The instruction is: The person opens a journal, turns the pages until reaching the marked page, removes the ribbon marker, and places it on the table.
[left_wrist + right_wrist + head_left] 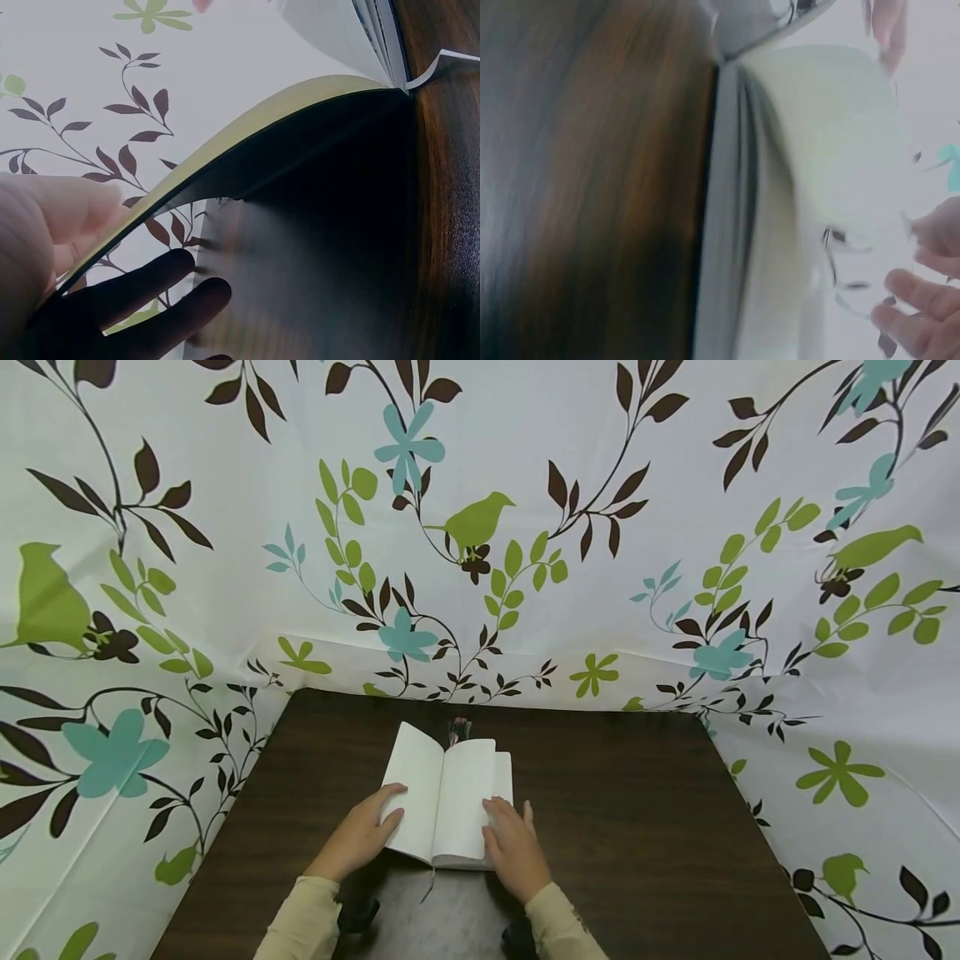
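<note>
An open notebook (465, 810) with blank white pages lies before me on the dark table. My left hand (360, 831) grips its left side; in the left wrist view the thumb is above the dark cover (322, 142) and the fingers (157, 289) are beneath it. That side is lifted and curves up from the spine. On the right, a raised page (840, 135) arches from the page stack. My right hand (517, 852) is at this page's outer edge, thumb and fingers apart. A thin ribbon (429, 887) hangs from the spine's near end.
The dark wooden table (622, 827) extends to both sides of the notebook. A small bundle of dark and pinkish items (459, 729) lies just behind it. White cloth with birds, leaves and flowers (480, 602) encloses the table's back and sides.
</note>
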`<state>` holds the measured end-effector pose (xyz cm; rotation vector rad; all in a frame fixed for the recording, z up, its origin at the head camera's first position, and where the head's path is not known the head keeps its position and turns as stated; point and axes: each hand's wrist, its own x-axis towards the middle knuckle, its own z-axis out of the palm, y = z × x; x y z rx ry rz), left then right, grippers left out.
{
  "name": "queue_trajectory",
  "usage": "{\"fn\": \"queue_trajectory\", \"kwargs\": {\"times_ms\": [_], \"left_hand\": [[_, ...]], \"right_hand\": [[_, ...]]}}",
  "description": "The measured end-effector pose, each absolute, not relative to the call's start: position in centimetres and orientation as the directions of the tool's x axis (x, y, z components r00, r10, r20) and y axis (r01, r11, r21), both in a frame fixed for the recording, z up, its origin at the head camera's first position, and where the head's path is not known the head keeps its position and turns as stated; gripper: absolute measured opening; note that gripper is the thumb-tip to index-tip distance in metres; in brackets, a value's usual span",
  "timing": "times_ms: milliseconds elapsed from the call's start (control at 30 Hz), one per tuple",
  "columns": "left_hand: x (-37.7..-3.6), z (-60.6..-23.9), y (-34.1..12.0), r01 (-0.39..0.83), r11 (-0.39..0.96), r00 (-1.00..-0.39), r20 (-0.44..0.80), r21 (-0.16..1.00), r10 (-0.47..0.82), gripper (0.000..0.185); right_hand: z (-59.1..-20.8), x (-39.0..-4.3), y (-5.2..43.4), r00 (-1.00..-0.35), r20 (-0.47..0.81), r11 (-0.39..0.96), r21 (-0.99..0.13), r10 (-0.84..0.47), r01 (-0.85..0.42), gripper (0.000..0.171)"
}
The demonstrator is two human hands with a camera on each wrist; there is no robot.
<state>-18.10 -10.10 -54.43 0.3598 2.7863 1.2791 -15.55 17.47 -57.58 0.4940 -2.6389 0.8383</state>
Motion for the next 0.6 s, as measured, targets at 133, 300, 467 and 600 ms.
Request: {"fn": "queue_trajectory", "kwargs": {"times_ms": [133,300,467,600], "left_hand": [[-18.1,-54.2,-9.8,0.176,0.601,-0.973,0.046,0.779,0.226,0.038],[-18.0,-54.2,-9.6,0.178,0.573,-0.972,0.053,0.8,0.228,0.042],[-18.0,-54.4,-9.3,0.197,0.589,-0.974,0.09,0.784,0.206,0.044],[-18.0,-54.6,-9.1,0.307,0.596,-0.952,0.222,0.742,0.213,0.047]], "right_hand": [[-56.6,-15.3,16.2,-0.915,0.315,0.584,-0.704,-0.253,-0.404,0.061],[-56.7,-15.0,14.4,-0.906,0.219,0.437,-0.819,-0.362,-0.372,0.083],[-57.7,-14.7,13.2,-0.853,0.19,0.524,-0.717,-0.486,-0.459,0.074],[-58.2,-14.5,12.7,-0.807,0.167,0.577,-0.619,-0.566,-0.533,0.064]]}}
